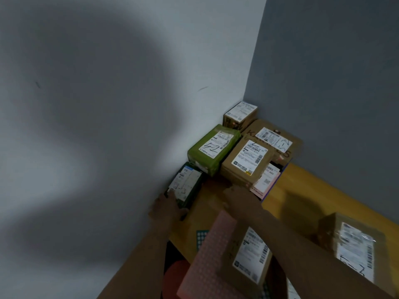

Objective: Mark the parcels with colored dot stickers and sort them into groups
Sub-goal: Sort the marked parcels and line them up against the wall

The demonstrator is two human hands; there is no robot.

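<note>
Against the left wall, my left hand (170, 207) grips the near end of a dark green parcel (187, 184) with a white label. My right hand (237, 196) reaches to the front of a brown cardboard parcel (246, 164), fingers blurred and touching its lower edge. A light green parcel (212, 148) marked in black pen lies behind the dark one. A pink sheet of dot stickers (212, 253) lies under my right forearm. A teal sticker sheet (201, 237) peeks out beside it.
A small brown box (240, 114) and a large flat carton (274, 137) fill the corner on the yellow table (302, 190). A pink parcel (266, 182) lies under the brown one. Two labelled cartons (252, 257) (354, 247) sit near me. Walls close in left and behind.
</note>
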